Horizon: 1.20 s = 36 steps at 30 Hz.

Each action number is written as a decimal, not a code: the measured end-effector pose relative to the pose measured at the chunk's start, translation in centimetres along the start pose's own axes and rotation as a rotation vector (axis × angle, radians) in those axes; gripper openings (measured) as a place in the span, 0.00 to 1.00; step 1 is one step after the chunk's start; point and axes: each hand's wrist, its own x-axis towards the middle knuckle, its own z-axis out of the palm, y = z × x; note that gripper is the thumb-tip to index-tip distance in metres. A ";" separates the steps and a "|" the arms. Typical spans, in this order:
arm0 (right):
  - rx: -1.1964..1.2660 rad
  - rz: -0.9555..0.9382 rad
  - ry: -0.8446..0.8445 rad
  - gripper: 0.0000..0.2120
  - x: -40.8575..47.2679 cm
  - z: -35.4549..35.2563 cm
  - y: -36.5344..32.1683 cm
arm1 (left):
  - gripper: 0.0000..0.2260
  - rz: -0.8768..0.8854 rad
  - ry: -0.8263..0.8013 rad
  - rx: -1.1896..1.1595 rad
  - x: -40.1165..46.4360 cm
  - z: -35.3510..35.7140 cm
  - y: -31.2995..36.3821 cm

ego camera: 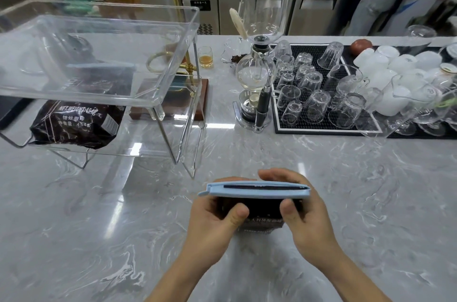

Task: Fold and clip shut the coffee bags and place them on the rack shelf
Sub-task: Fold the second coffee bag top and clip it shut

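Both hands grip one dark coffee bag [257,212] above the marble counter [99,227]: the left hand [212,217] has its thumb pressed on the bag's front and fingers curled behind, and the right hand [304,212] pinches the opposite side the same way. One light-blue clip [254,189] runs across the bag's folded top edge. A second coffee bag [76,123], also with a blue clip, lies on the lower level of the clear acrylic rack [173,37]; its upper shelf holds nothing visible. One glass siphon brewer [259,59] stands beside a black mat [309,126] crowded with upturned glasses, too many and too overlapped to count.
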 end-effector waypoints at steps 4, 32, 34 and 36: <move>-0.106 0.142 -0.013 0.37 -2.3 0.8 3.7 | 0.29 -0.066 -0.043 0.190 -0.8 -0.7 -3.1; -0.113 0.243 0.110 0.31 -1.5 0.9 6.2 | 0.32 -0.191 -0.056 0.167 0.7 -2.4 -5.7; -0.103 0.237 0.086 0.31 -1.8 1.1 5.8 | 0.32 -0.232 -0.104 0.075 0.1 -2.0 -5.3; -0.077 0.257 0.072 0.29 -1.8 1.2 5.4 | 0.26 -0.269 -0.119 0.081 -0.6 -1.1 -4.8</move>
